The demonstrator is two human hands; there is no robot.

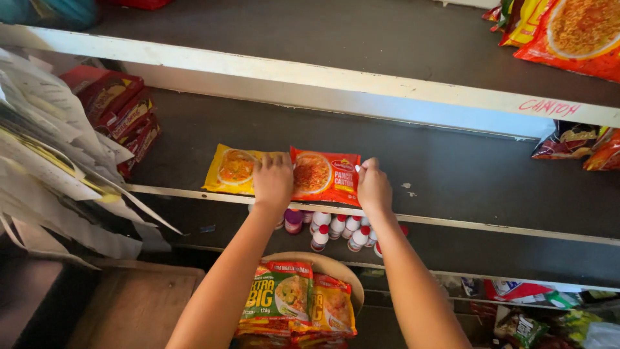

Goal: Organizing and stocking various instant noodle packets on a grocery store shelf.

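An orange noodle packet (323, 176) lies flat on the dark middle shelf (452, 174), near its front edge. My left hand (272, 181) rests on its left end, fingers curled down over it. My right hand (372, 186) presses on its right end. A yellow noodle packet (232, 169) lies just left of it, touching my left hand. Below my arms, a stack of green and orange noodle packets (296, 305) sits on a round tan surface (345, 271).
Small white bottles with red caps (339, 231) stand on the lower shelf. Red packets (123, 116) are stacked at the shelf's left end, behind hanging papers (51, 168). More snack packets lie at the upper right (575, 32) and right (575, 141). A wooden box (135, 304) sits lower left.
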